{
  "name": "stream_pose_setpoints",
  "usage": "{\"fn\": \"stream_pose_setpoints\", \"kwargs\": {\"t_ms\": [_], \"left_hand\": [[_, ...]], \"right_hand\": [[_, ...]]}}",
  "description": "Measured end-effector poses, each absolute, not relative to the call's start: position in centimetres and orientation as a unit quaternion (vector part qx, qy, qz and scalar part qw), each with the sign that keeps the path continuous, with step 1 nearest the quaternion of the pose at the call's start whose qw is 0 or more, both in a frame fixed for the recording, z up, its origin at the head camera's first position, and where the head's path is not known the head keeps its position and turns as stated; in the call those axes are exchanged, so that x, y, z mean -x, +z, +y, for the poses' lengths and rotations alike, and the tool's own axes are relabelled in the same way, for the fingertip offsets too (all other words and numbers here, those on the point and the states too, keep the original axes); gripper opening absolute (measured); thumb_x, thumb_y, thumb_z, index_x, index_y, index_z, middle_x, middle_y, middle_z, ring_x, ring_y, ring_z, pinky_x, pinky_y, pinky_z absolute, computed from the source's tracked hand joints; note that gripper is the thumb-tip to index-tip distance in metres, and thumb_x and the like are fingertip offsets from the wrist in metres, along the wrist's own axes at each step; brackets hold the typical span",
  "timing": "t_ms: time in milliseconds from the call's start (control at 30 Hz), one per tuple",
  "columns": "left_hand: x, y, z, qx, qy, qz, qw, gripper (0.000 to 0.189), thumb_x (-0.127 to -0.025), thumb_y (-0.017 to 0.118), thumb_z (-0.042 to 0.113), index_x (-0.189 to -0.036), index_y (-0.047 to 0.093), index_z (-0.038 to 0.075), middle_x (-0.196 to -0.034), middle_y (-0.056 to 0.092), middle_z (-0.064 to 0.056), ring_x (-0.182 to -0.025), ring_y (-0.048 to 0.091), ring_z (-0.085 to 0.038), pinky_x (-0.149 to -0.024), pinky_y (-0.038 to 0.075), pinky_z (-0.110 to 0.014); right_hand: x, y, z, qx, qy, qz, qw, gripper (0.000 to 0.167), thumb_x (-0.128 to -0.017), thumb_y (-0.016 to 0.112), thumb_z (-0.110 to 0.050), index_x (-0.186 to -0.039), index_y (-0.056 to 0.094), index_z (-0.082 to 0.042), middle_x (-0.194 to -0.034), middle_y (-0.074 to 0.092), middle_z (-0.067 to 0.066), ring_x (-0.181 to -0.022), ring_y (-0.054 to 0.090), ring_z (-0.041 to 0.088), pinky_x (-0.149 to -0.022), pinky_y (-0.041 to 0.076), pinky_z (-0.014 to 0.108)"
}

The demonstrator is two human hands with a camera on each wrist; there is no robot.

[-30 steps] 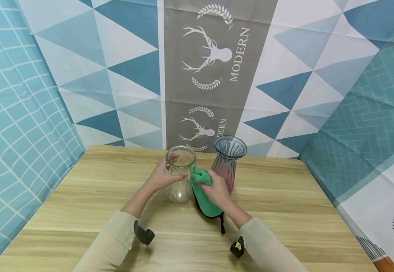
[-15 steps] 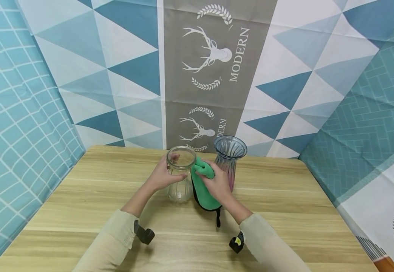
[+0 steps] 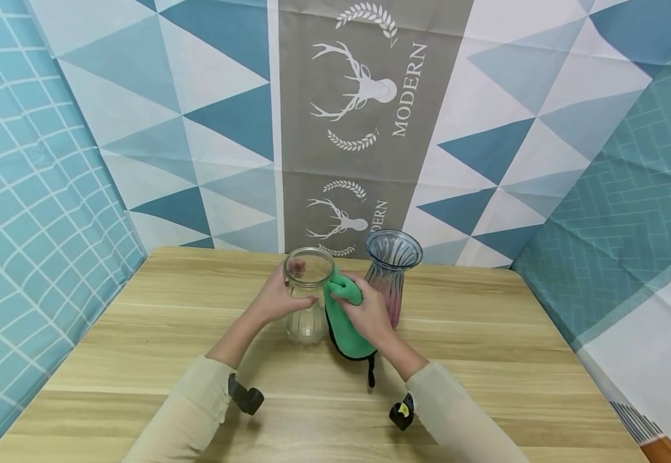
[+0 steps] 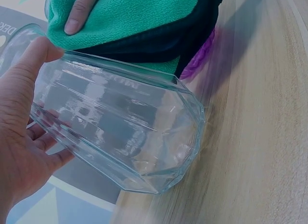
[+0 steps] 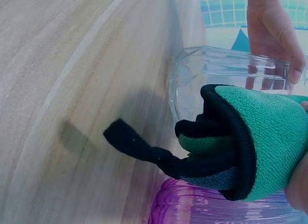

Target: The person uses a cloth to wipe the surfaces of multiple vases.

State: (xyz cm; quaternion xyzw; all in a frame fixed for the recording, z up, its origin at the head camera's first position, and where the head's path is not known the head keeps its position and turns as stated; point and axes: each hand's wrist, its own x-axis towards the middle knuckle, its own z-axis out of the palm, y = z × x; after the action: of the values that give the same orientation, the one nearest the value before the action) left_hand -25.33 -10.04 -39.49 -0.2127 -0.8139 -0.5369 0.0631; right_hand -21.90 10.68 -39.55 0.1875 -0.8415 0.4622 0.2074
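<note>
My left hand (image 3: 271,299) grips a clear glass vase (image 3: 306,329) around its upper part, thumb on the near side and the other fingers behind. The vase is upright, with a wide round rim and a faceted body. My right hand (image 3: 370,316) holds a folded green towel (image 3: 351,337) with black edging and a black hanging loop (image 5: 130,139). In the left wrist view, the towel (image 4: 130,21) lies along the side of the clear vase (image 4: 125,118), and one right fingertip presses on the cloth. The rest of the right hand is mostly hidden there.
A ribbed vase (image 3: 394,254), blue-grey above and pink-purple below, stands just behind and right of my right hand. The wooden table (image 3: 167,341) reaches a patterned cloth backdrop (image 3: 225,128). A black wrist camera (image 3: 246,395) hangs at each sleeve.
My right hand has shifted the towel slightly upward and away from me, closer along the clear vase's rim; its loop moved with it. My left hand and the clear vase have stayed in place.
</note>
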Motion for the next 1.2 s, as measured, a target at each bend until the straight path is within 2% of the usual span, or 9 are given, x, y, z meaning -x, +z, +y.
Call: {"fn": "stream_pose_setpoints", "kwargs": {"t_ms": [200, 367, 567, 767, 933, 1200], "left_hand": [[25.3, -39.6, -10.1, 0.214, -0.532, -0.817, 0.066, 0.073, -0.069, 0.079, 0.008, -0.130, 0.041, -0.003, -0.127, 0.050, -0.023, -0.120, 0.047, -0.037, -0.101, 0.041, -0.054], [25.3, -39.4, -10.1, 0.214, -0.540, -0.812, 0.061, 0.070, -0.069, 0.079, 0.010, -0.128, 0.043, -0.001, -0.127, 0.051, -0.020, -0.121, 0.048, -0.036, -0.103, 0.039, -0.054], [25.1, -39.4, -10.2, 0.217, -0.541, -0.811, 0.060, 0.071, -0.069, 0.078, 0.013, -0.129, 0.042, 0.000, -0.127, 0.051, -0.020, -0.121, 0.048, -0.035, -0.104, 0.039, -0.055], [24.2, -38.5, -10.1, 0.211, -0.542, -0.811, 0.060, 0.072, -0.070, 0.077, 0.007, -0.130, 0.040, -0.004, -0.126, 0.050, -0.025, -0.120, 0.048, -0.038, -0.102, 0.039, -0.056], [22.3, -36.2, -9.8, 0.205, -0.543, -0.813, 0.054, 0.072, -0.072, 0.075, 0.002, -0.131, 0.036, -0.011, -0.125, 0.050, -0.028, -0.120, 0.048, -0.043, -0.102, 0.039, -0.056], [22.1, -36.0, -9.8, 0.207, -0.536, -0.817, 0.059, 0.070, -0.071, 0.074, 0.002, -0.130, 0.038, -0.010, -0.123, 0.052, -0.029, -0.118, 0.049, -0.042, -0.100, 0.041, -0.056]], "right_hand": [[21.7, -39.8, 10.7, -0.173, 0.447, -0.859, 0.177, 0.038, -0.081, 0.073, -0.019, -0.117, 0.063, -0.013, -0.108, 0.070, 0.009, -0.094, 0.066, 0.022, -0.078, 0.053, 0.036], [21.4, -40.5, 10.9, -0.160, 0.435, -0.875, 0.139, 0.040, -0.082, 0.072, -0.021, -0.120, 0.061, -0.015, -0.113, 0.068, 0.007, -0.097, 0.065, 0.023, -0.079, 0.052, 0.036], [21.4, -41.0, 11.2, -0.162, 0.403, -0.891, 0.131, 0.038, -0.082, 0.072, -0.023, -0.118, 0.062, -0.015, -0.111, 0.069, 0.008, -0.096, 0.065, 0.025, -0.077, 0.053, 0.037], [21.2, -41.2, 11.3, -0.159, 0.376, -0.906, 0.110, 0.038, -0.082, 0.072, -0.023, -0.117, 0.062, -0.015, -0.107, 0.070, 0.007, -0.093, 0.066, 0.023, -0.076, 0.052, 0.036], [21.1, -41.1, 11.3, -0.167, 0.356, -0.913, 0.107, 0.038, -0.083, 0.072, -0.023, -0.118, 0.061, -0.014, -0.105, 0.070, 0.007, -0.090, 0.066, 0.022, -0.072, 0.052, 0.034], [20.9, -40.6, 11.4, -0.169, 0.388, -0.895, 0.142, 0.040, -0.082, 0.072, -0.022, -0.120, 0.061, -0.016, -0.110, 0.069, 0.006, -0.095, 0.066, 0.022, -0.077, 0.053, 0.036]]}}
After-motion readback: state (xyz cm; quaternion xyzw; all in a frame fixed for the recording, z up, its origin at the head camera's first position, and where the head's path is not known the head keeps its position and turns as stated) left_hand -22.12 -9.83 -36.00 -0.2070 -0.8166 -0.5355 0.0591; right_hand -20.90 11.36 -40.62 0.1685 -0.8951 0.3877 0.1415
